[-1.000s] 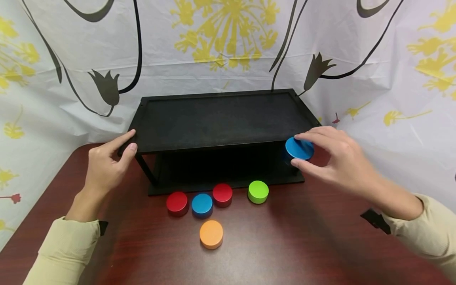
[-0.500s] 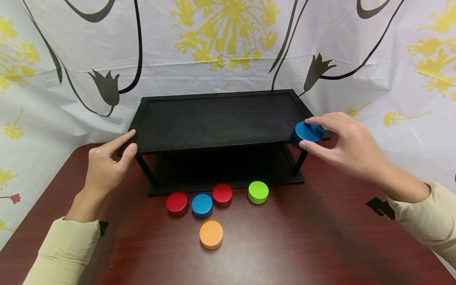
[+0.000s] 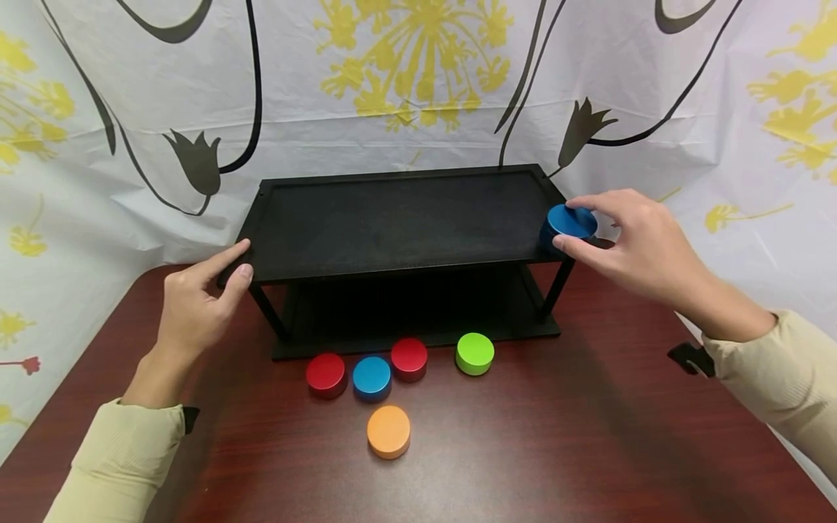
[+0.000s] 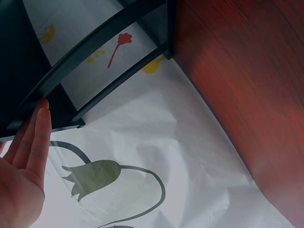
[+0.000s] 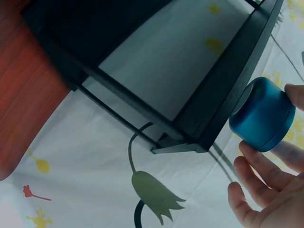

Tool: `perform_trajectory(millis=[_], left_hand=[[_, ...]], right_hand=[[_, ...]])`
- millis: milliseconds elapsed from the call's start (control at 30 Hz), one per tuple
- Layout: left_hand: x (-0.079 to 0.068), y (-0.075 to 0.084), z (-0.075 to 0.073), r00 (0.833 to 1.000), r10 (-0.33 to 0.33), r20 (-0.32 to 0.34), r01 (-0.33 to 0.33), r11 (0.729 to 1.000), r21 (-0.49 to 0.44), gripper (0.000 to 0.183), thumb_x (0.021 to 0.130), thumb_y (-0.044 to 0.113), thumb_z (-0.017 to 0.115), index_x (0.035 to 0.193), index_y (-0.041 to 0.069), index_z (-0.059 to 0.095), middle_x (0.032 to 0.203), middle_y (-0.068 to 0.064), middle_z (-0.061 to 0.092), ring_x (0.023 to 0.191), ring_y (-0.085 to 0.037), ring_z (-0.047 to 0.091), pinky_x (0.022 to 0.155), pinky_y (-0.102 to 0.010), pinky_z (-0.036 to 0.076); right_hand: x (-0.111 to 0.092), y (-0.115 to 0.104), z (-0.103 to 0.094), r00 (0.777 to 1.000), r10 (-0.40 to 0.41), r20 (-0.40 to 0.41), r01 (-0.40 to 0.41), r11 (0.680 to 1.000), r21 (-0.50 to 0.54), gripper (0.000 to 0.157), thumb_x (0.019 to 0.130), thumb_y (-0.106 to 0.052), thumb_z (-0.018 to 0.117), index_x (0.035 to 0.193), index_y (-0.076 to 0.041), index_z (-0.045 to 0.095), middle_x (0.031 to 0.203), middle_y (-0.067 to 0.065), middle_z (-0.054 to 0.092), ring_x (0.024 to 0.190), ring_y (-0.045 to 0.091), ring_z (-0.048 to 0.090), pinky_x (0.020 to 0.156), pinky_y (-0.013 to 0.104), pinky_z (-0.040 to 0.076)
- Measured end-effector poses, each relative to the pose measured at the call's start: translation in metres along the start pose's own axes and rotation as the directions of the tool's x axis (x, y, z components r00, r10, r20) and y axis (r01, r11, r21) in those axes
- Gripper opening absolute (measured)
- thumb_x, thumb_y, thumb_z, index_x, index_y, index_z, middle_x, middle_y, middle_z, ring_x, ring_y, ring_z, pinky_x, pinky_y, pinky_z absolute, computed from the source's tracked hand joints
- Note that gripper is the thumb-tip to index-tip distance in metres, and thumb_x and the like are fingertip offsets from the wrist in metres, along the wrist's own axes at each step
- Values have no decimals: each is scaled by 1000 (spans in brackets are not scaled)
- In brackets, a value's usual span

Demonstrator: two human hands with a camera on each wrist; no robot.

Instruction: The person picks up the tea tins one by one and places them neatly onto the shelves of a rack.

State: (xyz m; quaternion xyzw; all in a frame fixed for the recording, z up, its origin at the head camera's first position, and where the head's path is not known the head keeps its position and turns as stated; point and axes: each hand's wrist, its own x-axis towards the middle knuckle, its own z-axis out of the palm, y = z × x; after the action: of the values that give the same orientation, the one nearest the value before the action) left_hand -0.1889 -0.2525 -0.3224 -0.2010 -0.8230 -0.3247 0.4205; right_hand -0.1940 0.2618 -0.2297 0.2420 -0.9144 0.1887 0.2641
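Right hand pinches blue tin at right near corner of black shelf; tin–shelf contact unclear. Left hand, fingers extended, touches shelf's left edge. Tabletop, near side of shelf: green disc, orange disc nearest.

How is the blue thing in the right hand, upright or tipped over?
Upright, or nearly: in the head view, the blue cylinder, pinched by the right hand, has its flat round end facing up.
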Motion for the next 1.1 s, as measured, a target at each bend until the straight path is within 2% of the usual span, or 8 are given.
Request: perform_trajectory(millis=[267, 567, 833, 1100], left_hand=[[0, -3, 1, 1000, 3, 5, -3, 1000, 3, 32, 90, 14, 65, 117, 0, 73, 56, -9, 57, 51, -1, 28, 51, -20, 27], [-1, -7, -1, 1000, 11, 18, -11, 1000, -5, 34, 91, 19, 64, 122, 6, 73, 62, -9, 63, 52, 0, 32, 53, -18, 28], [0, -6, 0, 1000, 18, 13, -17, 1000, -12, 34, 92, 22, 64, 123, 10, 73, 62, -8, 63, 50, -1, 30, 53, -18, 28], [-2, -7, 1, 1000, 6, 10, -6, 1000, -16, 34, 92, 21, 64, 123, 9, 73, 64, -9, 65, 52, 0, 32, 54, -17, 28]], right_hand=[[7, 9, 2, 999, 49, 2, -49, 999, -13, 42, 83, -28, 80, 117, -6, 72, 107, 15, 68, 87, 23, 51, 71, 34, 36], [15, 18, 4, 993, 111, 47, -111, 994, -1, 48, 85, -30, 77, 123, -2, 69, 117, 22, 66, 110, 39, 55, 87, 56, 39], [16, 23, 7, 989, 133, 62, -133, 991, -5, 48, 85, -31, 77, 123, -2, 68, 119, 23, 65, 113, 40, 54, 90, 57, 39], [19, 24, 12, 993, 104, 53, -104, 995, 1, 46, 84, -30, 78, 120, -3, 70, 117, 22, 66, 110, 38, 55, 86, 55, 39]])
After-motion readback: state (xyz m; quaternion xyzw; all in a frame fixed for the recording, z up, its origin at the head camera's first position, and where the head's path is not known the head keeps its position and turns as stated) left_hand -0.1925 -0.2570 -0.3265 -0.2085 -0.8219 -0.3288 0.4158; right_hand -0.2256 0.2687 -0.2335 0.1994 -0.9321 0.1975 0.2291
